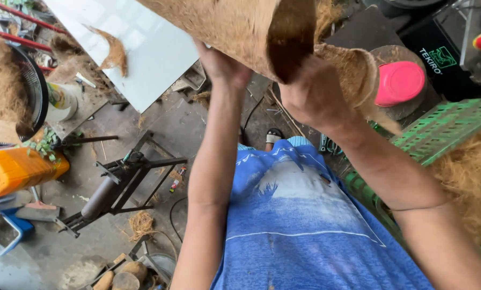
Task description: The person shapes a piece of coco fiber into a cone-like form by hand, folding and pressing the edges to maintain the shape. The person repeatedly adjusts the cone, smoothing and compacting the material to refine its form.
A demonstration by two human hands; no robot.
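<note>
While green crate [444, 129] at my right holds loose coir fibre [471, 172], I've got the coir sheet [240, 27] raised overhead, rolled into a tube, long axis running upper-left to lower-right, open end facing me. Left hand [221, 64] and right hand [313, 94] both clamped on its edge.

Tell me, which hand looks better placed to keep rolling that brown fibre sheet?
Probably the right hand: it grips the curled end of the fibre sheet, right where the roll opens. The left hand only supports the sheet from beneath, farther along.
</note>
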